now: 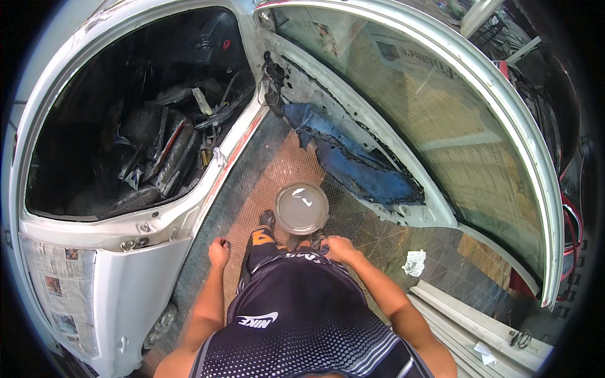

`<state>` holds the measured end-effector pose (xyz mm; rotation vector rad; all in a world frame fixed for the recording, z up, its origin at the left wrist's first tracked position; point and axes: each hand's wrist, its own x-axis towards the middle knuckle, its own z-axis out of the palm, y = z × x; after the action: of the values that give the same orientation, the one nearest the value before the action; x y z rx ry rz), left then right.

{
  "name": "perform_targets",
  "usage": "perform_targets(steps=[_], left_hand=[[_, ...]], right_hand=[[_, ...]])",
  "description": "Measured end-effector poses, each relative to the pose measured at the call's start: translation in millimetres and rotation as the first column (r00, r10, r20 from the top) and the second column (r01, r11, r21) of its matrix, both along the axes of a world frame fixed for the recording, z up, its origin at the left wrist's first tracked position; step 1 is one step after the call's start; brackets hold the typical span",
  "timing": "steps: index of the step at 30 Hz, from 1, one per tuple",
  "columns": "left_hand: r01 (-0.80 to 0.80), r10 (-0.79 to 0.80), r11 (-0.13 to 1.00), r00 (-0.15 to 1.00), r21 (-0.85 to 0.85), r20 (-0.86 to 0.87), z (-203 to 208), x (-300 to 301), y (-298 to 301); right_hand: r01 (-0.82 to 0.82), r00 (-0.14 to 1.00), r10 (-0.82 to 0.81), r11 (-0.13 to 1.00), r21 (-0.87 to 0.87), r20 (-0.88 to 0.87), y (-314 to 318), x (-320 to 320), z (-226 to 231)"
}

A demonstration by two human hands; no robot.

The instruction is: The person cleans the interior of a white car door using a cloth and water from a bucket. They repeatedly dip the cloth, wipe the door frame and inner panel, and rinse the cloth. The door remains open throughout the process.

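My left hand [219,252] hangs beside the car's sill with its fingers curled; a small dark bit shows at the fingertips, too small to name. My right hand [339,248] is held in front of my shorts, fingers closed at a dark thing that I cannot make out. Between and beyond my hands, a round bucket [278,222] stands on the floor, filled with cloudy grey water [302,217] that reflects light. Both hands are apart from the bucket.
To the left is a white car body [142,268] with a cluttered dark interior [170,138]. An open car door [435,217] with blue sheeting [362,167] reaches along the right. Crumpled paper [414,263] and long pale panels [466,321] lie at the lower right.
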<state>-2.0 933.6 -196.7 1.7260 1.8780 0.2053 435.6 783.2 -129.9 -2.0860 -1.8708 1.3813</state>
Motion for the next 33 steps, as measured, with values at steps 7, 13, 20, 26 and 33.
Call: perform_targets(steps=[7,13,20,26,33], left_hand=[[0.162,-0.129,0.985,0.926,-0.066,0.355,-13,88,69],[0.315,0.078,0.866,0.682,-0.388,0.727,0,211,134],[0.688,-0.025,0.678,0.373,-0.258,0.928,87,356,174],[0.922,-0.439,0.381,0.245,-0.068,0.864,146,451,180],[0.939,-0.424,0.258,0.322,-0.228,0.846,77,426,147]], right_hand=[[0.452,0.891,-0.453,0.88,-0.145,0.024,-41,28,11],[0.833,0.508,-0.861,0.491,-0.256,0.001,-67,24,8],[0.984,0.035,-0.995,0.05,-0.17,-0.092,-61,-29,18],[0.77,-0.637,-0.611,-0.474,-0.427,-0.47,-57,-92,36],[0.442,-0.879,-0.091,-0.518,-0.732,-0.467,-57,-101,42]])
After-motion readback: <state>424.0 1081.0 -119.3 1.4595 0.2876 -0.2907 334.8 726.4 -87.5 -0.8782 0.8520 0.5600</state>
